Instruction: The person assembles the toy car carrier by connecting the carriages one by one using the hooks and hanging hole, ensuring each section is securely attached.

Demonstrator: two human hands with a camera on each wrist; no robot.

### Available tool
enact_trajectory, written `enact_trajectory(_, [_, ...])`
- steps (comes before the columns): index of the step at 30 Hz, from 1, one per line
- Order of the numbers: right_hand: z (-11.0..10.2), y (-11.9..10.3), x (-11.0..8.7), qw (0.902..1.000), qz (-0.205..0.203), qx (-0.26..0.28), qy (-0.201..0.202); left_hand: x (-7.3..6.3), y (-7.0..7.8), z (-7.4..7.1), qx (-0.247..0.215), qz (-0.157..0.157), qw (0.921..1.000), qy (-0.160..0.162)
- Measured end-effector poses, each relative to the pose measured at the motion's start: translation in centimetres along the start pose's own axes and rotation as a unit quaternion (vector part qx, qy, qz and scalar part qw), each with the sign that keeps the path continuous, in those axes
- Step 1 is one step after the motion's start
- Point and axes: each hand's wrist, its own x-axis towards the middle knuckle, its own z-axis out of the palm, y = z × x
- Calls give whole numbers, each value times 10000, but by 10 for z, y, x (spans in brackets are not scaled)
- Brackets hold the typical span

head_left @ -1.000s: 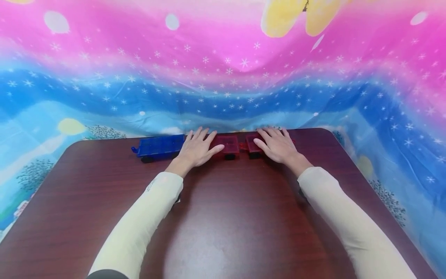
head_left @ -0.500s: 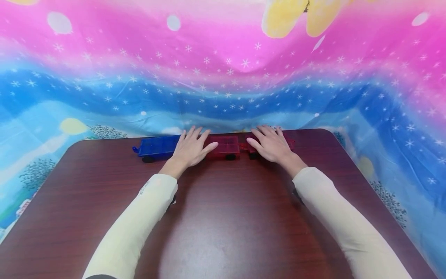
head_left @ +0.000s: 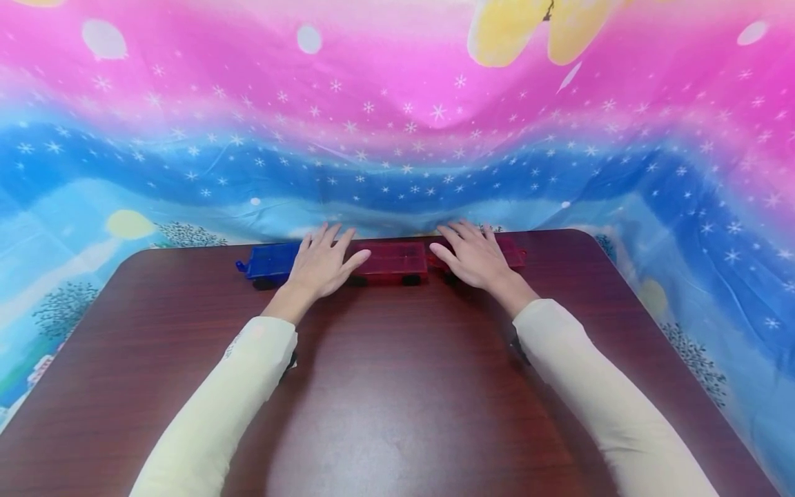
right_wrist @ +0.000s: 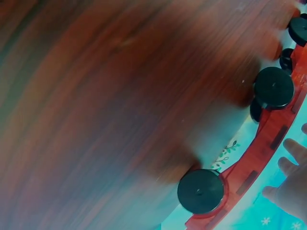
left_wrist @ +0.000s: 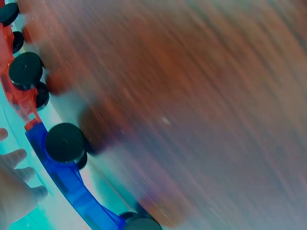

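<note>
A blue toy wagon [head_left: 271, 261], a red toy wagon [head_left: 397, 262] and another red toy wagon [head_left: 514, 254] stand in a row along the table's far edge. My left hand [head_left: 319, 264], fingers straight and spread, is over the right part of the blue wagon, hiding where it meets the middle one. Over the left part of the right-hand red wagon is my right hand [head_left: 473, 257], also spread. Black wheels [left_wrist: 66, 143] show under the blue wagon in the left wrist view, where a hook joins it to red. Neither hand grips anything; whether they touch the wagons, I cannot tell.
The wagons stand on a dark brown wooden table [head_left: 385, 386] with rounded far corners. A pink and blue cloth [head_left: 397, 172] printed with snowflakes hangs behind the far edge and down both sides.
My left hand has slid left, from the blue and red wagons' meeting point onto the blue one. The right hand has shifted slightly left, uncovering more of its wagon. The wagons stay put.
</note>
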Motion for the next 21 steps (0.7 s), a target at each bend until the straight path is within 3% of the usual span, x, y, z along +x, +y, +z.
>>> enact_trajectory(14, [1,-19,5,9998,-147,142,65,-18,-25,-8,-34,-178,9997,131])
enact_trajectory(21, [3,-31,9,9997,-134,178,-91,-28,-40,-11,-72,-310,9994,169])
